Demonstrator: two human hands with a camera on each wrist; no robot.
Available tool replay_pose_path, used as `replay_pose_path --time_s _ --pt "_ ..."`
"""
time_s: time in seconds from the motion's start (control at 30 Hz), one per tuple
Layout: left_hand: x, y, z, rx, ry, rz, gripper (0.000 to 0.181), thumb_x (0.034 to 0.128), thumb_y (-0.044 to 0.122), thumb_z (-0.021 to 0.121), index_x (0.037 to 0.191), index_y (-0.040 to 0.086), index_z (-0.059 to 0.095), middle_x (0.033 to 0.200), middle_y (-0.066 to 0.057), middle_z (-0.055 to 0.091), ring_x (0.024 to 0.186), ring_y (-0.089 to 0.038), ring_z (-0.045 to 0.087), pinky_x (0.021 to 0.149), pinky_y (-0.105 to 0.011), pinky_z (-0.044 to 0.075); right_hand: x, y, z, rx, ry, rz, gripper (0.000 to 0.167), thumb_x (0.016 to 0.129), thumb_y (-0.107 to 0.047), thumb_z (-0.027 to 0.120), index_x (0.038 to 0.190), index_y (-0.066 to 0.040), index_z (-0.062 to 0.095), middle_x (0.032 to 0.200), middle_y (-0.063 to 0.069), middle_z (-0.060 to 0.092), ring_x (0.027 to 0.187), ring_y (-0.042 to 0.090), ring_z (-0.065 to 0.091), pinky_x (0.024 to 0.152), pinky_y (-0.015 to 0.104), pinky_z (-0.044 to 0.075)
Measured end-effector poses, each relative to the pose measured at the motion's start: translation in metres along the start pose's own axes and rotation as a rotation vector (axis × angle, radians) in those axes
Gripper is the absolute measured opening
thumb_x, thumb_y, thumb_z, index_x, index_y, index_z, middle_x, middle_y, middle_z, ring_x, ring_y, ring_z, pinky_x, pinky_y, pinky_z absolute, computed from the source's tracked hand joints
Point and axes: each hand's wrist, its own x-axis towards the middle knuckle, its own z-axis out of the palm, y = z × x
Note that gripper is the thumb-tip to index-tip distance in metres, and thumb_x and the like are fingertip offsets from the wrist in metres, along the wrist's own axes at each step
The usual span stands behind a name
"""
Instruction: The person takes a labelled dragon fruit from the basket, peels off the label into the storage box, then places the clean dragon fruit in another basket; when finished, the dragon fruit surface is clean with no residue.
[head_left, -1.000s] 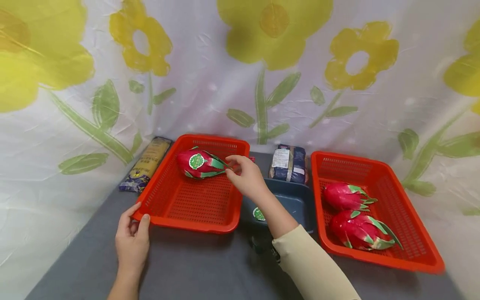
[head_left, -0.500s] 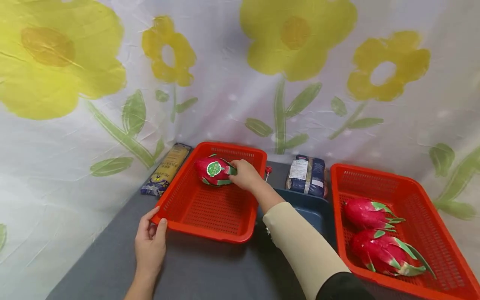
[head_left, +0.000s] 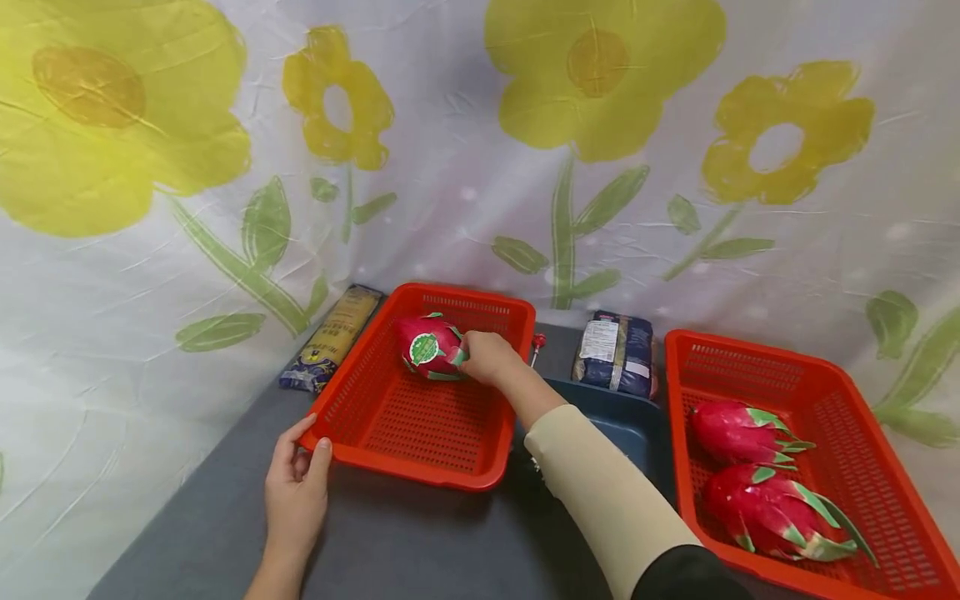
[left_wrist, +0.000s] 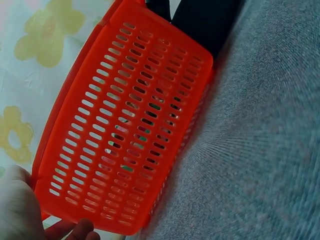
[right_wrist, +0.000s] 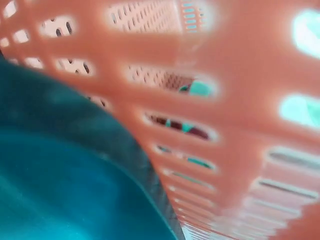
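Note:
In the head view, a pink dragon fruit [head_left: 429, 342] with a round green-and-white sticker lies in the left red plastic basket [head_left: 420, 475]. My right hand [head_left: 491, 358] grips its leafy end, and the fingers cover most of those leaves. At the near left corner of the same basket, my left hand [head_left: 298, 483] pinches the rim between thumb and fingers. The left wrist view has that hand [left_wrist: 20, 210] on the rim beside the slotted wall. Close basket wall [right_wrist: 245, 95] fills much of the right wrist view, where the right hand is hidden.
A second red basket [head_left: 873, 450] at the right holds two dragon fruits [head_left: 780, 508]. Between the baskets sits a dark blue tray [head_left: 626, 425], with a navy packet [head_left: 615, 354] behind it. Left of the first basket lies a yellow packet [head_left: 333, 337]. A flowered sheet [head_left: 450, 225] hangs behind.
The right hand has gone from the leaf tips to a closer grip on the dragon fruit, whose sticker has turned slightly. The left hand stays on the rim. The head view has shifted.

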Motion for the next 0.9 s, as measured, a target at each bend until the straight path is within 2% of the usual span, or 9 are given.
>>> replay_pose_path --time_s 0.1,0.2,0.3,0.5,0.7,0.9 --pt "-0.001 0.0 0.001 -0.002 -0.008 -0.004 0.043 0.1002 0.002 0.063 0.142 -0.001 0.055 0.125 -0.008 0.058 0.087 -0.006 0.065 0.072 -0.016 0.056 -0.003 0.002 0.0 -0.009 -0.006 0.01 0.022 0.089 -0.025 0.08 0.096 -0.01 0.066 0.084 0.001 0.064 0.08 0.02 0.058 0.078 0.032 0.051" --pt "0.0 -0.001 0.003 0.008 -0.014 -0.007 0.043 0.1005 0.003 0.063 0.142 0.001 0.056 0.126 -0.008 0.058 0.087 -0.006 0.065 0.073 -0.016 0.056 -0.008 0.004 -0.004 0.03 0.01 0.002 0.022 0.088 -0.025 0.08 0.094 -0.01 0.065 0.081 0.0 0.064 0.077 0.019 0.058 0.074 0.03 0.051" --pt "0.0 -0.002 0.005 0.015 -0.026 -0.013 0.044 0.1009 0.005 0.063 0.144 0.003 0.055 0.128 -0.008 0.058 0.089 -0.007 0.065 0.074 -0.016 0.056 -0.013 0.004 -0.01 0.087 0.027 -0.036 0.02 0.088 -0.023 0.078 0.094 -0.009 0.065 0.079 0.001 0.064 0.075 0.018 0.057 0.071 0.028 0.05" --pt "0.001 -0.005 0.003 0.072 -0.038 -0.025 0.046 0.1021 0.008 0.062 0.147 0.008 0.053 0.122 -0.007 0.059 0.08 -0.011 0.064 0.062 -0.018 0.055 -0.032 -0.006 -0.035 0.168 0.014 -0.124 0.018 0.091 -0.02 0.074 0.097 -0.007 0.063 0.081 0.001 0.063 0.074 0.015 0.054 0.069 0.026 0.046" --pt "0.003 -0.004 -0.005 0.121 -0.072 -0.048 0.05 0.104 0.013 0.061 0.152 0.014 0.05 0.124 -0.003 0.057 0.08 -0.013 0.062 0.062 -0.019 0.055 -0.065 -0.024 -0.077 0.189 0.048 -0.178 0.019 0.091 -0.021 0.075 0.099 -0.008 0.063 0.086 0.0 0.065 0.077 0.015 0.056 0.07 0.027 0.047" --pt "0.006 -0.001 -0.006 0.122 -0.073 -0.087 0.052 0.1036 0.017 0.063 0.154 0.02 0.05 0.125 0.0 0.059 0.08 -0.009 0.064 0.061 -0.018 0.055 -0.116 -0.026 -0.114 0.165 0.063 -0.175 0.025 0.092 -0.028 0.077 0.103 -0.01 0.063 0.087 0.0 0.065 0.078 0.018 0.056 0.07 0.032 0.047"
